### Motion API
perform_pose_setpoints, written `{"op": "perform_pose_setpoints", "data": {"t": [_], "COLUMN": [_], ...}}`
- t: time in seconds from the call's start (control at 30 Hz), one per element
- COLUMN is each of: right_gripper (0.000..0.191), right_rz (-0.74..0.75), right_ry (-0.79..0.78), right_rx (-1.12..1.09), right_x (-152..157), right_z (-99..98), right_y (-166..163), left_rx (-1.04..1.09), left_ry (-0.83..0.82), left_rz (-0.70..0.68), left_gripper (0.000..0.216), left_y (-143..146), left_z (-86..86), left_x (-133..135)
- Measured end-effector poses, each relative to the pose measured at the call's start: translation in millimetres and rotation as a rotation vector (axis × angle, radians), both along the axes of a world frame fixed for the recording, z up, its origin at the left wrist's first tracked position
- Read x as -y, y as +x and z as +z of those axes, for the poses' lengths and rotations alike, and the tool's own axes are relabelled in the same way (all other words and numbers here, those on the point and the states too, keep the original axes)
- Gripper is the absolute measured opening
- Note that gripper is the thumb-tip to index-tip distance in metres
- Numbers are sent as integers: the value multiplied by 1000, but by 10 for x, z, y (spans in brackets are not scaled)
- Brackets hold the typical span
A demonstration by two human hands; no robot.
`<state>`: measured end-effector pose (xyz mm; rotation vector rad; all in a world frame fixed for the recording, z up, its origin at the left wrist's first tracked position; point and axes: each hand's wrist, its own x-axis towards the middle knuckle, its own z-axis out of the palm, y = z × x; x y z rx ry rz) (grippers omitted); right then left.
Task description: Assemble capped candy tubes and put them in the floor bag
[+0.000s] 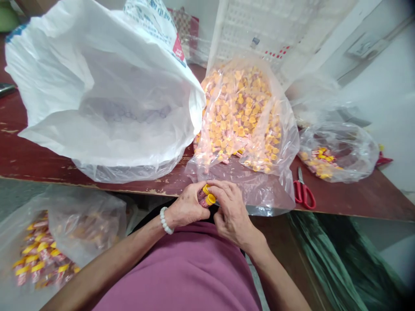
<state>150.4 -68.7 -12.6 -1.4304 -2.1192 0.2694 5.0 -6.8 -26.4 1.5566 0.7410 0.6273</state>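
Observation:
My left hand [188,203], with a pale beaded bracelet on its wrist, is wrapped round two small clear bottles [203,202] with yellow caps and pinkish print. The caps point to the right. My right hand [231,211] is curled against them, its index finger at the yellow caps [210,199] and its thumb tucked below. Both hands are just off the table's front edge, before my body. Beyond them lies a large clear plastic bag [269,190] filled with many similar yellow-capped bottles [240,112].
A big white sack [113,86] gapes open on the dark red table [343,198]. To the right are red-handled scissors [303,192] and a smaller clear bag [353,147] of bottles. At lower left sits another bag [87,216] with larger-looking bottles. A white plastic crate [259,26] stands behind.

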Motion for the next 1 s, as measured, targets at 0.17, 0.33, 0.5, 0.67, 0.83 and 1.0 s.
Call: {"op": "perform_pose_setpoints", "data": {"t": [0.17,0.33,0.5,0.67,0.83,1.0], "right_gripper": [56,32,26,23,17,21], "right_rz": [-12,-398,-474,-479,-434,-408], "right_ry": [20,20,-21,-161,-220,-197], "right_rx": [-73,3,147,210,116,-122], "right_x": [-127,-519,-955,-1245,-1219,-680], "right_z": [-80,-318,-422,-389,-317,-111], "right_y": [64,368,458,352,436,329], "left_rx": [-68,-65,-82,-80,-75,-68], "left_ry": [37,-79,-115,-27,8,3], "left_rz": [39,128,172,146,135,123], "left_gripper": [30,27,31,30,29,26], "left_y": [-20,-112,-170,-141,-134,-133], "left_z": [-39,-8,-35,-95,-97,-93], "left_x": [-60,-121,-120,-116,-114,-113]}}
